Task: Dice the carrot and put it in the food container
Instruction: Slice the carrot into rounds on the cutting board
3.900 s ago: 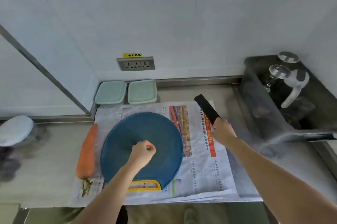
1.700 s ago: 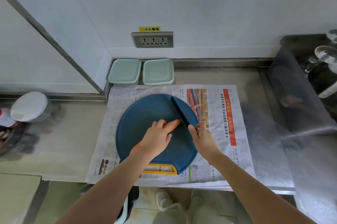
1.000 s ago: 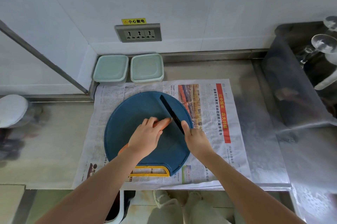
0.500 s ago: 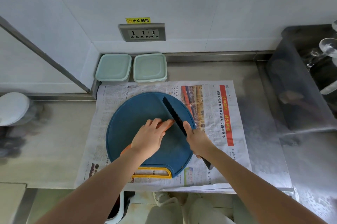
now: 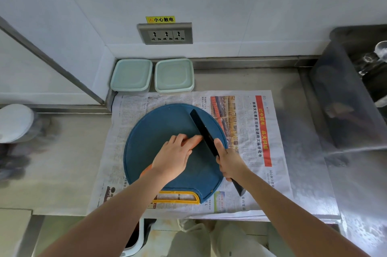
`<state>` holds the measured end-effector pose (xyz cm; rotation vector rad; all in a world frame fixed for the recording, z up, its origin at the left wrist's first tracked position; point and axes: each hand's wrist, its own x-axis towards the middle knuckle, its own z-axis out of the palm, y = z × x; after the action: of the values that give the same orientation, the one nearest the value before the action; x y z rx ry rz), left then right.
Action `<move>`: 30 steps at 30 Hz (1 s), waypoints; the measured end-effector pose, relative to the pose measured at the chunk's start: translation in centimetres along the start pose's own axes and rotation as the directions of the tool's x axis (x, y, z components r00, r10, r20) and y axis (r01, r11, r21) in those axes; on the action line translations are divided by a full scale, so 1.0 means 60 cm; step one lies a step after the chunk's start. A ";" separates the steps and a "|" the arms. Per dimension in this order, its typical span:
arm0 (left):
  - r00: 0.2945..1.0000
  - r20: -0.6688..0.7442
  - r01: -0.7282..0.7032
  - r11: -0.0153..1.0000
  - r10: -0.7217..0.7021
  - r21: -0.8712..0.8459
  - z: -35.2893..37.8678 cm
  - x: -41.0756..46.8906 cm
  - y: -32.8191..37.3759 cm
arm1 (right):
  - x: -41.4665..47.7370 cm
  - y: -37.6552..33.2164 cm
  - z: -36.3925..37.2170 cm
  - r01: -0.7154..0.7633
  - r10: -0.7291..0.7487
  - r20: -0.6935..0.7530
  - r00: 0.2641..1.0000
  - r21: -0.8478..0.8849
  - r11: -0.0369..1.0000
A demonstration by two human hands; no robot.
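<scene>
- Carrot (image 5: 196, 141) now lies mid-frame on the cutting board (image 5: 146, 135), moved off the newspaper (image 5: 243, 194); the knife (image 5: 202, 129) meets its tip.
- Left hand (image 5: 171, 158) presses it with near-straight fingers (image 5: 181, 138); right hand (image 5: 230, 162) grips the knife handle.
- Those fingertips sit close to the blade, so a rolling carrot could mean a cut.

Kitchen work area, stainless steel counter (image 5: 62, 162) along a white tiled wall (image 5: 230, 5), steel sink (image 5: 356, 97) at the right holding a glass (image 5: 380, 49), wall socket (image 5: 165, 33) under a yellow warning label (image 5: 160, 19), two lidded food containers (image 5: 132, 74), round blue cutting board (image 5: 159, 131) on newspaper (image 5: 247, 127)

Matt blue plastic board (image 5: 159, 131) on newspaper (image 5: 247, 131), brushed-steel counter (image 5: 62, 162).
</scene>
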<state>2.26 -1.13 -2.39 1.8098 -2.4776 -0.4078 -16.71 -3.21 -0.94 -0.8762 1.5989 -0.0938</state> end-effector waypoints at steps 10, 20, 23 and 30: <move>1.000 -0.003 0.001 1.000 -0.001 -0.011 -0.002 -0.002 0.003 | -0.019 0.004 -0.009 0.164 -0.165 -0.007 0.986 -0.095 0.982; 1.000 0.007 0.018 1.000 -0.018 0.012 -0.004 -0.002 0.007 | -0.014 -0.001 0.000 0.080 -0.082 -0.015 0.997 -0.091 0.993; 1.000 0.016 0.017 1.000 -0.017 -0.005 -0.005 -0.001 0.006 | -0.017 0.000 -0.007 0.080 -0.081 0.038 0.996 0.027 0.996; 1.000 0.016 0.021 0.999 -0.020 -0.025 -0.002 0.002 0.003 | -0.010 -0.003 0.001 0.075 -0.074 0.019 0.997 -0.089 0.993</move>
<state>2.07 -1.20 -2.24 1.8313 -2.4542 -0.4542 -16.61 -2.95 -0.36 -1.0042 1.5654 -0.0676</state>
